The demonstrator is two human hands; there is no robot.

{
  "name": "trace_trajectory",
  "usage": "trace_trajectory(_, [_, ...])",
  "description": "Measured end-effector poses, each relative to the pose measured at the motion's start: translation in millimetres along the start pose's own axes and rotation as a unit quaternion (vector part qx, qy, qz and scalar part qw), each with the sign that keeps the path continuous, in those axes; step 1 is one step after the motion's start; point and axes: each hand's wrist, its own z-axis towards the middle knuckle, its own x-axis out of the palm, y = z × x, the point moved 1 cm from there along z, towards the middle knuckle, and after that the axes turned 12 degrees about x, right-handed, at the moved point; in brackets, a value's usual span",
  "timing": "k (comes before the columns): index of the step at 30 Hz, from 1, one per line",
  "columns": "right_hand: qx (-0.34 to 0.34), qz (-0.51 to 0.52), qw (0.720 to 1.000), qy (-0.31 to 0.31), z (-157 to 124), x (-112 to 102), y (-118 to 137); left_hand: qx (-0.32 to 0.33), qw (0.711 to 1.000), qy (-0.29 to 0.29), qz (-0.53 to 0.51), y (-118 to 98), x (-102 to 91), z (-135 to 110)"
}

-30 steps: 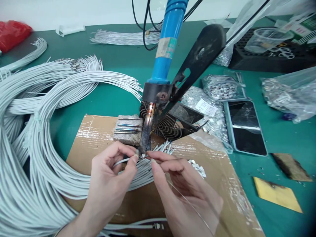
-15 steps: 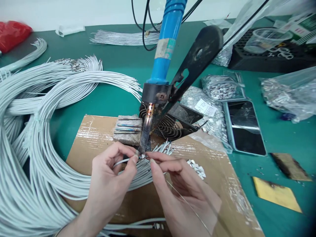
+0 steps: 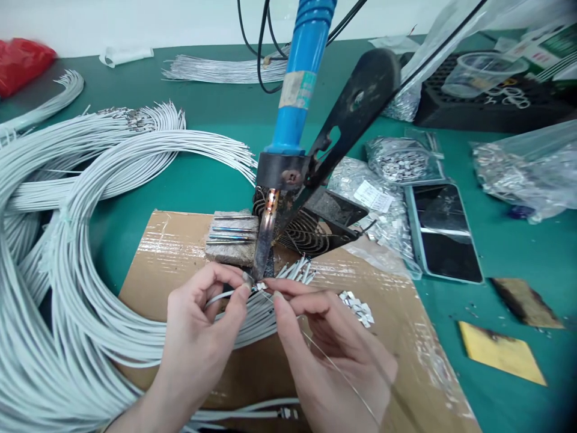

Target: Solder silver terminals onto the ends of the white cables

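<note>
My left hand (image 3: pixel 202 325) pinches the end of a white wire (image 3: pixel 219 296) and holds it at the tip of the soldering iron (image 3: pixel 265 240). The iron has a blue handle (image 3: pixel 297 78) and sits fixed in a black stand (image 3: pixel 347 120), pointing down. My right hand (image 3: pixel 333 349) pinches a thin solder wire (image 3: pixel 342 379) and brings its end to the same tip. Both hands hover over a taped cardboard sheet (image 3: pixel 180 252). A small pile of metal terminals (image 3: pixel 358 307) lies just right of my right hand.
Big bundles of white wires (image 3: pixel 67 240) fill the left side. A grey block with metal tips (image 3: pixel 232 237) and a small fan (image 3: pixel 315 225) stand behind the iron. Bags of metal parts (image 3: pixel 399 159), a phone (image 3: pixel 444 231) and a yellow sponge (image 3: pixel 500 352) lie on the green mat at right.
Almost nothing differs; both hands stay pinched at the iron's tip, and the view has shifted very slightly.
</note>
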Motion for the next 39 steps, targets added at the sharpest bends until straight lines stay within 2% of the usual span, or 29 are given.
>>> trace_trajectory(7, [-0.021, -0.017, 1.000, -0.008, -0.8, 0.0, -1.5, 0.028, 0.999, -0.024, -0.014, 3.0, 4.4, -5.0])
trace_trajectory(15, [-0.027, -0.019, 0.999, -0.021, -0.5, 1.7, -0.9, 0.042, 0.999, -0.018, -0.018, 5.8, 3.8, -5.7])
trace_trajectory(21, [-0.042, -0.011, 0.999, -0.020, -0.6, 2.1, 0.5, 0.045, 0.998, -0.044, -0.016, 2.5, 6.7, -6.1])
trace_trajectory(33, [-0.047, -0.010, 0.998, -0.030, -1.5, 4.7, 3.6, 0.053, 0.998, -0.025, 0.000, 5.5, 3.9, -8.6])
trace_trajectory(39, [-0.048, 0.004, 0.998, -0.031, -1.6, 6.0, 3.8, 0.061, 0.997, -0.047, -0.004, 1.9, 3.9, -8.2])
